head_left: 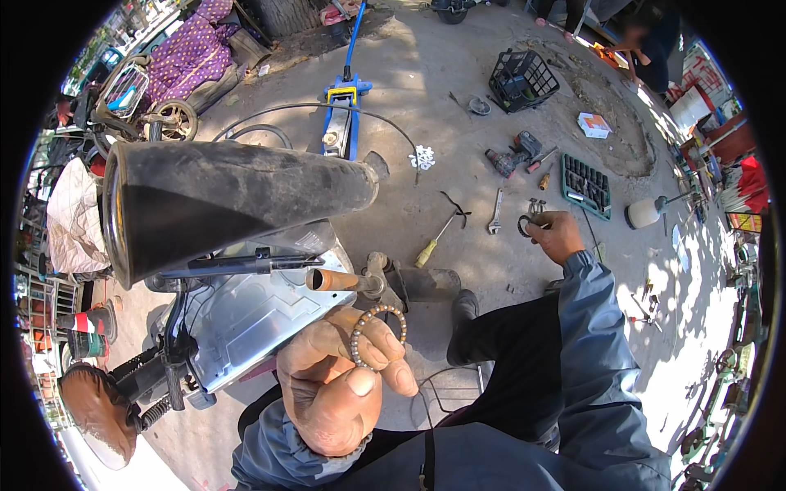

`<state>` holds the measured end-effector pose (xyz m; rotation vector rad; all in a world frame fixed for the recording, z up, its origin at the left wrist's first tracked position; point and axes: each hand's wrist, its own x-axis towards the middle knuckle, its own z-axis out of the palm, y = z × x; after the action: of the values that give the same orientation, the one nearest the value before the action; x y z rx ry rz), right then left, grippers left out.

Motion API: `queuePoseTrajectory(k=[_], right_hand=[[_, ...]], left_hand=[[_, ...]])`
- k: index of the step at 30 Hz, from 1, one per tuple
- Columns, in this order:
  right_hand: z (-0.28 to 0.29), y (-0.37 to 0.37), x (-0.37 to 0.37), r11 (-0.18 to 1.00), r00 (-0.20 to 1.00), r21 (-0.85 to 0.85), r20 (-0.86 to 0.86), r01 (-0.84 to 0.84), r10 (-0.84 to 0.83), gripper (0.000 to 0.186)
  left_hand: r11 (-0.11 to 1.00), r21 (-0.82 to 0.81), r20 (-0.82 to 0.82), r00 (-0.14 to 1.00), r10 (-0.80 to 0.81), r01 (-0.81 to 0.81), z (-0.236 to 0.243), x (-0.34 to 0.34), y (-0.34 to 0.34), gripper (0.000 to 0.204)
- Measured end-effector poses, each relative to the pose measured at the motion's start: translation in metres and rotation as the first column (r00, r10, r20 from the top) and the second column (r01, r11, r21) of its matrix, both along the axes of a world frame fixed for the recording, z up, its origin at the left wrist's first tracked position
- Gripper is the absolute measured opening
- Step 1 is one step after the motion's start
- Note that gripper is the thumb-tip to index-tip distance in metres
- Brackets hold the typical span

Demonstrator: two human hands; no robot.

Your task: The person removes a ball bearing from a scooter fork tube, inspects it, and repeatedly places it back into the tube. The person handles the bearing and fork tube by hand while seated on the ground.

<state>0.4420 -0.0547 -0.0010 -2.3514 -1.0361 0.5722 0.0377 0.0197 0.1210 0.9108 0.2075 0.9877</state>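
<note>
My left hand (332,385) is closed on a ring of small bearing balls (402,326), held up low in the middle of the head view between thumb and fingers. My right hand (557,239) pinches a dark metal ring (524,225) farther right, above the ground. Just beyond my left hand, a rusty steering tube (327,280) sticks out beside a silver metal deck (246,327). A large black, dusty cylindrical housing (237,204) stands over that deck at the left.
Around lie a screwdriver (426,254), wrench (495,214), drill (512,157), socket set (584,186) and pump container (643,213). A blue floor jack (344,123) and black crate (524,80) are farther off. Another person (655,57) works at upper right; cluttered carts line the left.
</note>
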Motion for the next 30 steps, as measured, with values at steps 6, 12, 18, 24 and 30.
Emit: queuePoseTrajectory(k=[6, 12, 18, 24, 30], right_hand=[[-0.001, 0.0, 0.0, 1.0, 1.0, -0.004, -0.004, 0.005, -0.005, 0.031], [-0.002, 0.0, 0.0, 1.0, 1.0, -0.002, -0.014, 0.015, -0.015, 0.032], [-0.003, 0.0, 0.0, 1.0, 1.0, -0.008, -0.023, 0.012, -0.012, 0.032], [-0.003, 0.0, 0.0, 1.0, 1.0, 0.003, -0.025, 0.005, -0.005, 0.031], [-0.005, -0.001, 0.002, 1.0, 1.0, 0.016, 0.004, -0.008, 0.008, 0.032]], left_hand=[[1.0, -0.004, 0.029, 0.999, -0.025, 0.026, -0.001, 0.0, 0.001, 0.015], [0.998, -0.01, 0.07, 0.996, -0.059, 0.06, -0.003, -0.001, 0.002, 0.017], [0.986, -0.169, 0.035, 0.999, 0.008, -0.002, 0.004, 0.001, -0.004, 0.02], [0.982, -0.175, -0.016, 0.998, 0.064, -0.066, 0.006, 0.002, -0.003, 0.027], [0.988, -0.135, -0.165, 0.985, 0.053, -0.076, 0.01, 0.001, -0.006, 0.038]])
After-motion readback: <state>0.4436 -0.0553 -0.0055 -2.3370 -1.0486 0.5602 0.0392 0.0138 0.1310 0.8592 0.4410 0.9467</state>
